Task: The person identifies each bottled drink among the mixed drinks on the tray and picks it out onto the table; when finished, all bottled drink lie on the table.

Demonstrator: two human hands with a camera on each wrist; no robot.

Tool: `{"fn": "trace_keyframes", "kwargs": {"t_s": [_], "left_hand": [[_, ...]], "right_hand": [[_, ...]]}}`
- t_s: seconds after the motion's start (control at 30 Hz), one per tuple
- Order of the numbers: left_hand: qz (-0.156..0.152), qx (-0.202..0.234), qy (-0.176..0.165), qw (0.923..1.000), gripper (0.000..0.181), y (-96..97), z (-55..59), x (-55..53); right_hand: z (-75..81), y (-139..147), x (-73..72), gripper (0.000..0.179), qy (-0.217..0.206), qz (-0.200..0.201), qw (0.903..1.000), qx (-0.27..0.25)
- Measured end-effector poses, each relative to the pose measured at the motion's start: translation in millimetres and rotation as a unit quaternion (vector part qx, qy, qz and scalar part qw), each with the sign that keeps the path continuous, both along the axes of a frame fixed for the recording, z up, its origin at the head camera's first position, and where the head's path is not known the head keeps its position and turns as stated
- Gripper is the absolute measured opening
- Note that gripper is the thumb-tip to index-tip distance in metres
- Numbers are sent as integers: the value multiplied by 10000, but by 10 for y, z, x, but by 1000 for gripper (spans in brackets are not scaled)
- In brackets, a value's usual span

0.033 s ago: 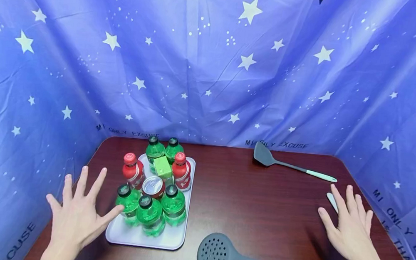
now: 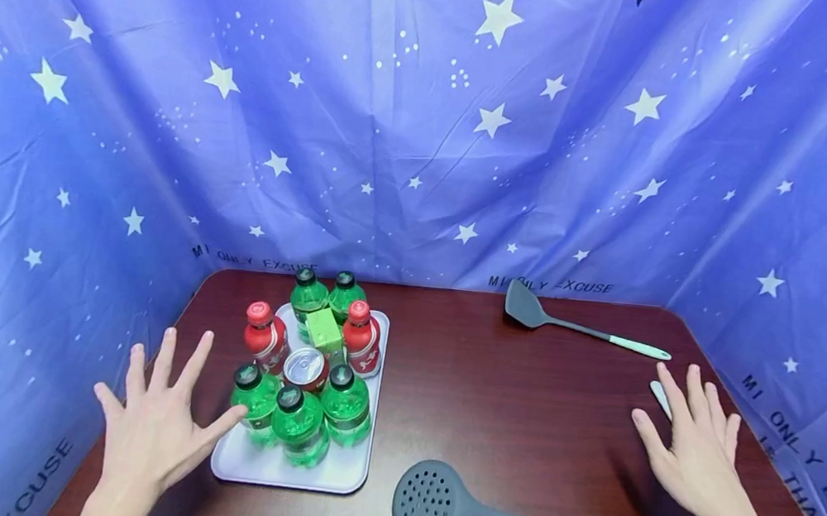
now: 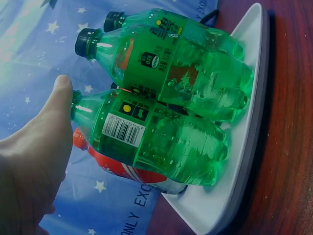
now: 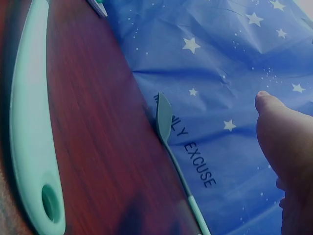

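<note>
My left hand [image 2: 153, 432] hovers beside the tray with its fingers spread and holds nothing. Its thumb overlaps the edge of a green soda bottle [image 2: 257, 405] in the head view. On the white tray [image 2: 229, 464] stand several green soda bottles with black caps, two red bottles [image 2: 266, 343] [image 2: 362, 344], a drink can [image 2: 306, 368] and a light green box [image 2: 324, 332]. Over the table's right side, my right hand [image 2: 697, 451] is also spread and holds nothing. A pale handle end [image 2: 660, 398] shows beside its fingers; the rest is hidden behind the hand.
A grey skimmer [image 2: 430, 505] with a mint handle [image 4: 34, 122] lies at the front of the dark wooden table [image 2: 489, 406]. Towards the back right lies a grey spatula [image 2: 526, 306]. A blue star-patterned curtain [image 2: 392, 165] encloses the back and sides.
</note>
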State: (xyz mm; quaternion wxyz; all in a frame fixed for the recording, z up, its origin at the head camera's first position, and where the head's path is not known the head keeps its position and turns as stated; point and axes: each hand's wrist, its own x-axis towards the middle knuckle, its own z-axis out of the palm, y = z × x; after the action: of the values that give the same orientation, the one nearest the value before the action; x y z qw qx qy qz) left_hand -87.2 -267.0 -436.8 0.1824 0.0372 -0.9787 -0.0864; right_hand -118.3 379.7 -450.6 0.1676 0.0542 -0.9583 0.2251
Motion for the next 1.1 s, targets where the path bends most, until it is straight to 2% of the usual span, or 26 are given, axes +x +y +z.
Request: {"fn": "trace_keyframes", "kwargs": {"t_s": [0.2,0.37,0.5,0.67,0.87,1.1], "left_hand": [[-171,226,96,9996,128,-17,34,-42],[-358,919,-202,9949,126,-46,8,-10],[-531,1451,-383,9873,121,-67,-82,24],[-468,1805,-573,9808,116,-56,-244,74],[-421,1682,-816,9815,122,-12,-415,95],[-324,1283,-1203,9839,134,51,-537,105]], "right_hand": [[150,-136,-133,74,153,365,9991,-166],[269,-372,-302,73,391,929,9945,-280],[379,-590,-410,75,286,1290,9904,-402],[503,-902,-558,73,212,1589,9861,-431],[669,-1316,-837,64,65,1903,9803,-518],[775,-1771,-1084,57,73,2141,9738,-760]]}}
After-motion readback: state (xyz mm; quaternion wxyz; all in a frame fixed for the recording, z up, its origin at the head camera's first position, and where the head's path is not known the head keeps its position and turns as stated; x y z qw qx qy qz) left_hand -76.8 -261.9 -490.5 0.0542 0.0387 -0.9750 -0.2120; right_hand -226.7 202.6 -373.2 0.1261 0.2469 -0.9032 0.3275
